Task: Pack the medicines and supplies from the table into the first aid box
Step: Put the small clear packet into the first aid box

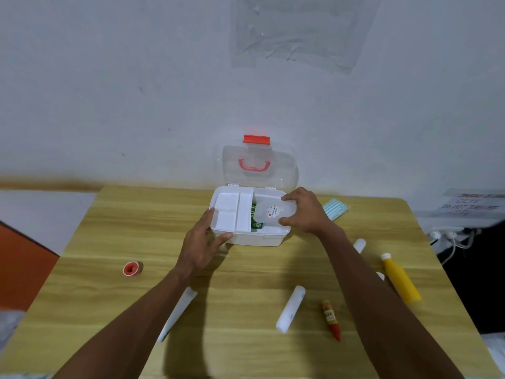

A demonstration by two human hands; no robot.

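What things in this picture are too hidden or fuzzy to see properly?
Head view:
- Green packet in the first aid box: mostly under the tray and clear pack.
- Sticker words on the pack: too small.
- White strip: left forearm covers its top.
- Wall note: blurred, cut by right edge.

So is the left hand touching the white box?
Touching. Head view shows the left hand, fingers against the white box at its front left corner.
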